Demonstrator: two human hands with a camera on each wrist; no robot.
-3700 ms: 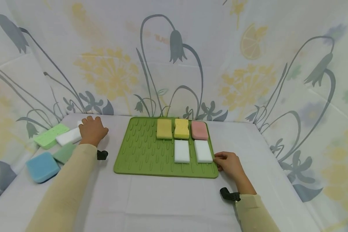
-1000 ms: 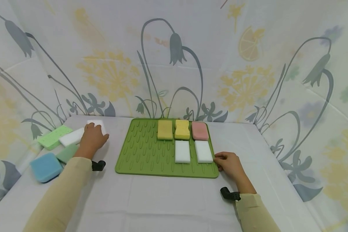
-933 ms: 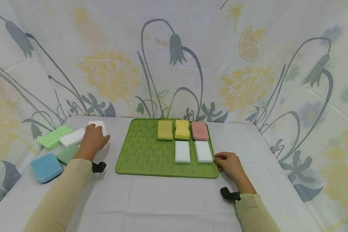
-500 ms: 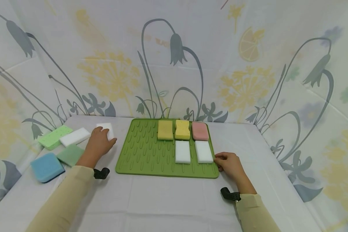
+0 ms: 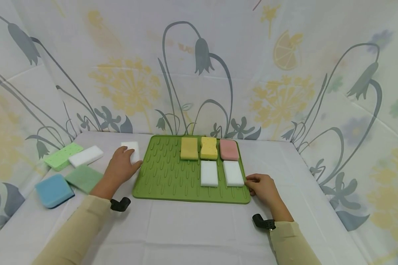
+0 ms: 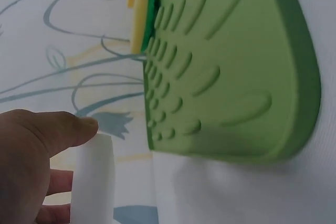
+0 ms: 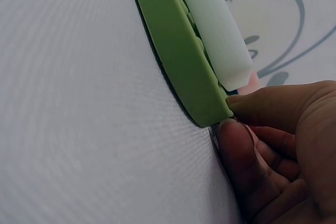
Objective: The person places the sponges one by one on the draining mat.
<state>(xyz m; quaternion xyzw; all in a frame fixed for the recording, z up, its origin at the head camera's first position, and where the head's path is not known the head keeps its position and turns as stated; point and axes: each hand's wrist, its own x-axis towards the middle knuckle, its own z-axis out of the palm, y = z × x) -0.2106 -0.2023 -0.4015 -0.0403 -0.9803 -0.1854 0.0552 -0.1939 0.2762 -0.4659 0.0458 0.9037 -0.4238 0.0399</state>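
My left hand (image 5: 121,167) grips a white melamine sponge (image 5: 132,149) beside the left edge of a green ridged silicone mat (image 5: 162,180). In the left wrist view the thumb lies across the end of that white sponge (image 6: 93,182), fingertips showing behind it. At the opposite side, my right hand (image 5: 263,187) pinches the mat's edge; the right wrist view has its fingertips (image 7: 239,100) right at the green corner. Along the mat's back right lie a tan-yellow sponge (image 5: 189,148), a bright yellow sponge (image 5: 208,148) and a pink sponge (image 5: 229,149). Two white sponges (image 5: 209,173) lie before them.
Left of my left arm lie a light green sponge (image 5: 63,156), another white sponge (image 5: 86,156), a grey-green scouring pad (image 5: 83,178) and a blue sponge (image 5: 54,191). A white cloth (image 5: 185,232) covers the table, with a patterned curtain (image 5: 129,66) behind.
My left hand picked up the far white sponge on the left and carried it rightward to the mat's left edge, uncovering the grey-green pad. The right hand stays at the mat's right edge.
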